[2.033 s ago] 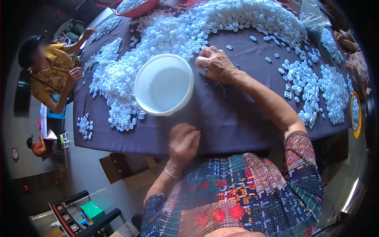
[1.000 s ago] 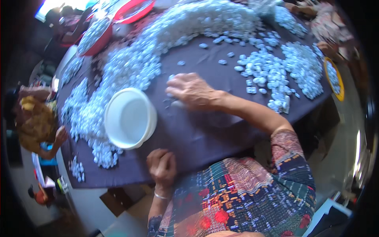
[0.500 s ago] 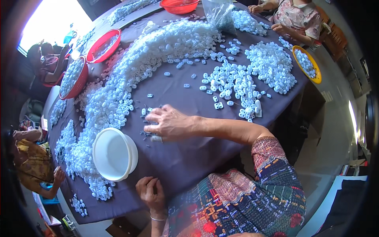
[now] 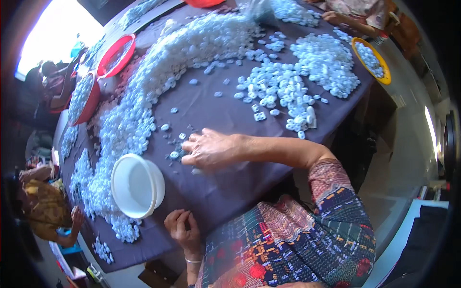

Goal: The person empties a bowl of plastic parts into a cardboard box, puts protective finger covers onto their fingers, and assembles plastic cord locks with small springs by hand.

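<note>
My right hand reaches across the dark tablecloth, its fingers bent and apart, tips down among a loose scatter of small dark bits and a few white oval pieces with holes. Something pale shows under its lower edge, too blurred to name. My left hand rests at the table's near edge with fingers curled in; whatever it may hold is hidden. Between that hand and a long heap of white pieces stands a white round tub, its inside bare where I can see it.
Two more piles of white pieces lie on the right, near a yellow tray. Red baskets stand at the far left. Other people sit around the table: a person in brown at left, another in a patterned top at far right.
The view has shifted slightly, so most of the table appears moved a little up and left. My right hand stays over the scattered bits, which are spread differently. The left hand keeps its curled pose.
</note>
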{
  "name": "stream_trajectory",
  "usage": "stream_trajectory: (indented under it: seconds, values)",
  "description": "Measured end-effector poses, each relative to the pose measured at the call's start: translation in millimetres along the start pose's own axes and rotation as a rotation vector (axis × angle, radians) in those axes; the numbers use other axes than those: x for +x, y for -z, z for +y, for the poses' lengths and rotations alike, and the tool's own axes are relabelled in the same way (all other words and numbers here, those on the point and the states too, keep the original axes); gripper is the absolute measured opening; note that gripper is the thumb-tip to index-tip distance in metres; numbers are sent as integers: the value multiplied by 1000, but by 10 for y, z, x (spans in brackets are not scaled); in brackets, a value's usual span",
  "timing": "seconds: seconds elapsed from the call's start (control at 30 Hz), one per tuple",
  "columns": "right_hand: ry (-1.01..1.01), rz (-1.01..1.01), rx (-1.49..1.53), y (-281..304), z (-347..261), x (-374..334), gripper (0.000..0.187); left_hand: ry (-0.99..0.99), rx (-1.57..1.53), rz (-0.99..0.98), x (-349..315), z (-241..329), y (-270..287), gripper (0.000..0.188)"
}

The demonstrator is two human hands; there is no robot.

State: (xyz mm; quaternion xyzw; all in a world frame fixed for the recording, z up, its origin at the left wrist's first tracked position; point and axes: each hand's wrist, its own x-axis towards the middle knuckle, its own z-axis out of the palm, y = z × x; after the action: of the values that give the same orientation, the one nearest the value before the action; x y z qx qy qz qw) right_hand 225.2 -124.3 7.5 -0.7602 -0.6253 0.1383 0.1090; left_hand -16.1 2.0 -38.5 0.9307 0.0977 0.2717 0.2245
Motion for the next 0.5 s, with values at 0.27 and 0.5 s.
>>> stream_trajectory:
  seconds: [0.27,0.5]
  values:
    - [78,125,47,15,44,50,41,-14,-7,46,1,-51,-55,18]
    - [-66,306,-189,36,722,472,55,-4,-27,-3,-39,-14,25,22]
